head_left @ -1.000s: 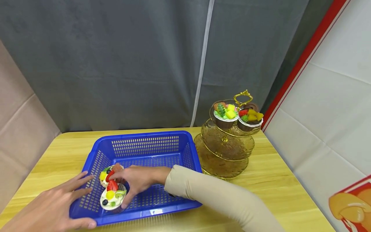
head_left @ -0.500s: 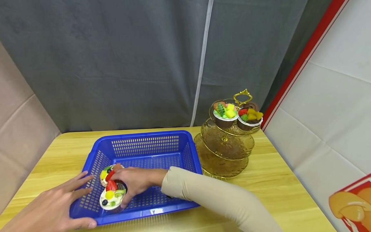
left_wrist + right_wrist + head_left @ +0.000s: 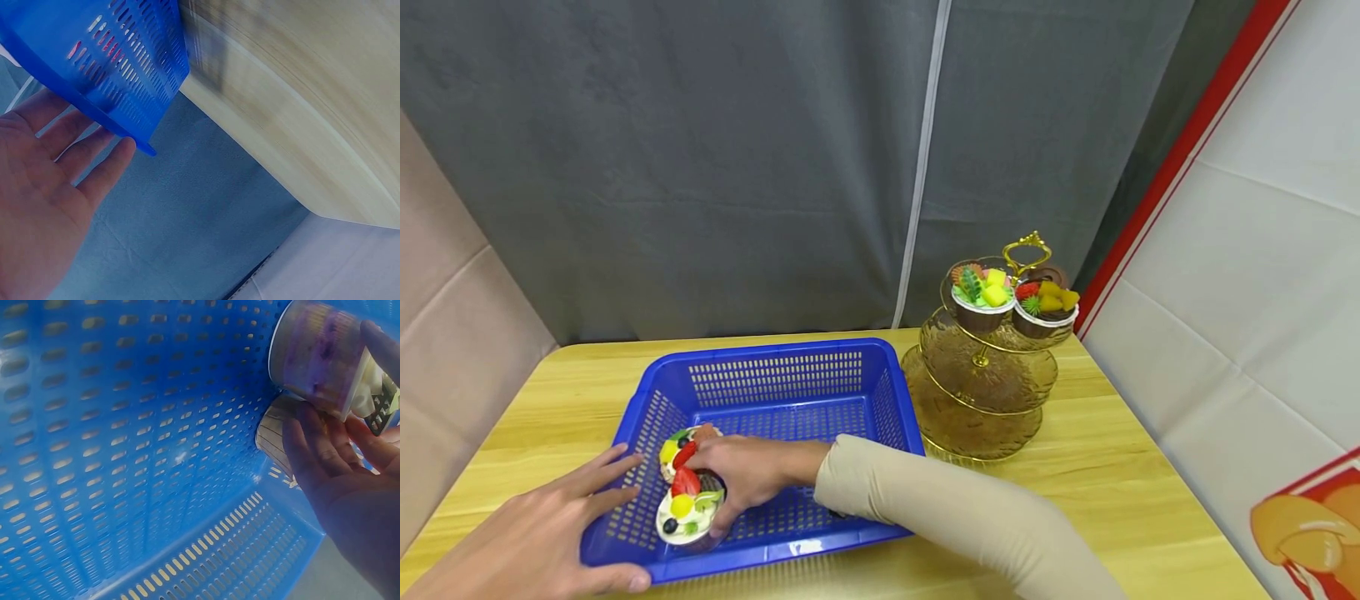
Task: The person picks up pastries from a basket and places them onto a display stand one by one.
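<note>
In the head view, my right hand (image 3: 745, 473) reaches into the blue plastic basket (image 3: 805, 548) and grips a fruit-topped dessert cup (image 3: 679, 532). White cream, a strawberry slice, a yellow ball and a blueberry top this cup. The right wrist view shows its clear side (image 3: 322, 356) with purple layers, thumb on one side and fingers on the other. Right behind it sits a second fruit-topped cupcake (image 3: 668, 452), whose wooden-toned pleated side (image 3: 272, 431) shows beside my fingers. My left hand (image 3: 550, 525) touches the basket's left rim with spread, straight fingers; the left wrist view shows fingertips against that rim (image 3: 81, 103).
To the basket's right stands a three-tier amber glass stand (image 3: 981, 392) with a gold handle (image 3: 1028, 250). Its top tier bears two fruit-topped cupcakes, one green-creamed (image 3: 983, 300) and one chocolate (image 3: 1045, 312). A grey curtain (image 3: 700, 167) hangs behind the wooden table (image 3: 1112, 483).
My right hand and the near dessert cup have shifted very slightly left, with the forearm following. The left hand and the basket stay where they were.
</note>
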Tool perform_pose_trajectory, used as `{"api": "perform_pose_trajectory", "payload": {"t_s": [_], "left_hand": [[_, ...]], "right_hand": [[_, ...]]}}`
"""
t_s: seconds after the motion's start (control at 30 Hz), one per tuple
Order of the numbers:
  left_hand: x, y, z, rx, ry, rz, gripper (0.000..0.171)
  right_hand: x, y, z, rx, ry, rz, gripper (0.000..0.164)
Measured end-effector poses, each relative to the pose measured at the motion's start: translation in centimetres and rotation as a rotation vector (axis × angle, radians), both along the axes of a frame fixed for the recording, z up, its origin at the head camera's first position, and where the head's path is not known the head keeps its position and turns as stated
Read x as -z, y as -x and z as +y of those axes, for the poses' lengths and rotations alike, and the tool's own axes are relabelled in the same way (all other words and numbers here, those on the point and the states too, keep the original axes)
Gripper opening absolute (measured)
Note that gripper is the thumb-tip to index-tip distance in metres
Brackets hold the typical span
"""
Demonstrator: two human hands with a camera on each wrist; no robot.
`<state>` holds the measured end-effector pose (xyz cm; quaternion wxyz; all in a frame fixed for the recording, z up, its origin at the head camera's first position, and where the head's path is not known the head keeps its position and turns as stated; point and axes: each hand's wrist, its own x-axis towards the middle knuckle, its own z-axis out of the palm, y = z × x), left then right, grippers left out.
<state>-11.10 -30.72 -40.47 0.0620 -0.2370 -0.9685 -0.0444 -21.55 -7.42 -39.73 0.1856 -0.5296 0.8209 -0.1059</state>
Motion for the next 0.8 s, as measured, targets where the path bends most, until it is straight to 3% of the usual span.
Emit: {"api": "perform_pose_trajectory", "payload": {"t_s": [0.37,0.57,0.8], "left_hand": [[0.0,0.1,0.0,0.009,-0.005,0.012,0.082],[0.0,0.1,0.0,0.003,0.007,-0.004,0.081],[0.1,0.1,0.0,-0.007,0.027,-0.008,0.081]], "right_hand": [[-0.3,-0.3,0.0,-0.032,0.023,0.018,0.076],[-0.9,-0.4,0.5,0.007,0.058,-0.036,0.080],[-1.3,-0.2,1.1,-0.013,0.124,-0.103,0.076]]}}
